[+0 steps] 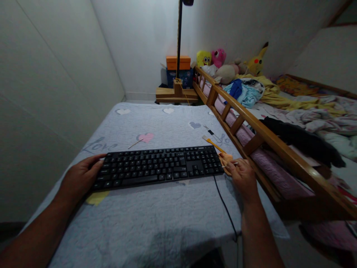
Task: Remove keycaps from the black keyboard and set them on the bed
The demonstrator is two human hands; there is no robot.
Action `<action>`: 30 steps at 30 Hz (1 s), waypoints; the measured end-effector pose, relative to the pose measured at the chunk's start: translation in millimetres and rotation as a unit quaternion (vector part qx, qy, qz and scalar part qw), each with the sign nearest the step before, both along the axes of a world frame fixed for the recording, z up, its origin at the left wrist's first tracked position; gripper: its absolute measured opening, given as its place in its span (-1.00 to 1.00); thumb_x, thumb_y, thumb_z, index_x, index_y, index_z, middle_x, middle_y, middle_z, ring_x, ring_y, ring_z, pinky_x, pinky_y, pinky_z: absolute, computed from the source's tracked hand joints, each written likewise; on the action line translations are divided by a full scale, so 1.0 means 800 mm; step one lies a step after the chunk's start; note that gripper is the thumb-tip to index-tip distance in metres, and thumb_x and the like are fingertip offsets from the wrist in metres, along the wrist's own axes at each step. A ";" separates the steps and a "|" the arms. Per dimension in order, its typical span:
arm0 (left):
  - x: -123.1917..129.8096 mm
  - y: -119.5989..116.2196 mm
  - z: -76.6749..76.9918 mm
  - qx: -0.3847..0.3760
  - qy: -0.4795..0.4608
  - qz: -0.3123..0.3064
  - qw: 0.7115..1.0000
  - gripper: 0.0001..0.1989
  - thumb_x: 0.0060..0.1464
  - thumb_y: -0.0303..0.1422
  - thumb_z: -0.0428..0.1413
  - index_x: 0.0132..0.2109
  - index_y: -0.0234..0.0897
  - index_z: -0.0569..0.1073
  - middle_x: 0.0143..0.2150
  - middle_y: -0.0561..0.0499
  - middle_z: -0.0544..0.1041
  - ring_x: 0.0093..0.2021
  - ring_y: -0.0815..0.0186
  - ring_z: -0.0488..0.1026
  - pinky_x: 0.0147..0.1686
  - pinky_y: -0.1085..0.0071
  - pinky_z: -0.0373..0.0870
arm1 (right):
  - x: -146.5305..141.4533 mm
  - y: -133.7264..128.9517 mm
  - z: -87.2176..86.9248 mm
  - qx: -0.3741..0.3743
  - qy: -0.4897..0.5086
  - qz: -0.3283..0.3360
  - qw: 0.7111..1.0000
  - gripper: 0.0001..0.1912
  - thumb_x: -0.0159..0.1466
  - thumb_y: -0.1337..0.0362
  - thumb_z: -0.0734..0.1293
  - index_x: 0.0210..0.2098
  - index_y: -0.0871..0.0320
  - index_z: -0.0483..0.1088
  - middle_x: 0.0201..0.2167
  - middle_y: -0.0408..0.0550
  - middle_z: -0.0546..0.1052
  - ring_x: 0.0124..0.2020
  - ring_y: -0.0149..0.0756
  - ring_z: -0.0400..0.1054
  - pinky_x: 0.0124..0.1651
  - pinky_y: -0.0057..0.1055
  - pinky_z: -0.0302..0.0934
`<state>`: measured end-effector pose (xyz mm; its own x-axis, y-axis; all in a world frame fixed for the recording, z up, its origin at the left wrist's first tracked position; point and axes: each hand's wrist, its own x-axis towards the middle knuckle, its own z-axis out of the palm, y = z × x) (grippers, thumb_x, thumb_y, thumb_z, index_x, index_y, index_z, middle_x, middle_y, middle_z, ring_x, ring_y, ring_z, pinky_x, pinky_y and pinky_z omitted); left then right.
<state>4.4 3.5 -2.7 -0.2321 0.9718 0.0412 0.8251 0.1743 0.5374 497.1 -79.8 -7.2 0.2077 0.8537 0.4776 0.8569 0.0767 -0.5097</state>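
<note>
A black keyboard (164, 163) lies across the cloth-covered table. My left hand (82, 175) grips its left end, thumb and index finger at the edge; the other fingers are partly hidden. By the keyboard's right end, my right hand (242, 175) is closed in a pinch on a thin white stick that looks like a cotton swab (229, 164). Beneath and beside those fingers is a crumpled orange cloth (225, 159). A brush (214, 143) with a yellow handle rests just behind the cloth. Another cotton swab (135, 143) lies behind the keyboard.
A thin wire tool with a black middle (211, 132) lies farther back on the table (156, 223). The keyboard's cable (226, 208) runs over the front edge. A wooden bed rail (259, 130) borders the right side; a wall (55, 85) stands left.
</note>
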 end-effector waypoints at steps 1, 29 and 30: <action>0.000 0.000 0.000 0.000 -0.002 0.002 1.000 -0.47 0.07 -0.08 -0.06 0.07 -0.24 0.50 -0.04 -0.08 0.59 -0.07 0.14 0.51 -0.05 0.29 0.39 | -0.001 0.001 0.000 0.000 -0.001 0.001 1.000 -0.78 0.28 0.21 0.23 -0.46 0.11 0.39 -0.45 -0.06 0.45 -0.30 -0.19 0.28 -0.19 -0.25 0.13; -0.005 0.002 -0.003 -0.012 0.002 -0.006 1.000 -0.47 0.09 -0.08 -0.07 0.09 -0.23 0.48 0.00 -0.08 0.57 -0.03 0.13 0.49 0.00 0.25 0.37 | -0.002 -0.002 0.004 -0.005 0.015 0.003 1.000 -0.78 0.24 0.26 0.20 -0.52 0.08 0.35 -0.49 -0.07 0.41 -0.32 -0.17 0.26 -0.24 -0.24 0.12; -0.006 0.002 -0.003 -0.012 0.003 -0.006 1.000 -0.47 0.09 -0.08 -0.07 0.09 -0.23 0.48 0.00 -0.09 0.56 -0.03 0.13 0.49 0.00 0.25 0.37 | -0.002 -0.002 0.004 -0.003 0.016 0.001 1.000 -0.78 0.24 0.26 0.20 -0.51 0.08 0.35 -0.49 -0.07 0.41 -0.31 -0.17 0.26 -0.23 -0.24 0.12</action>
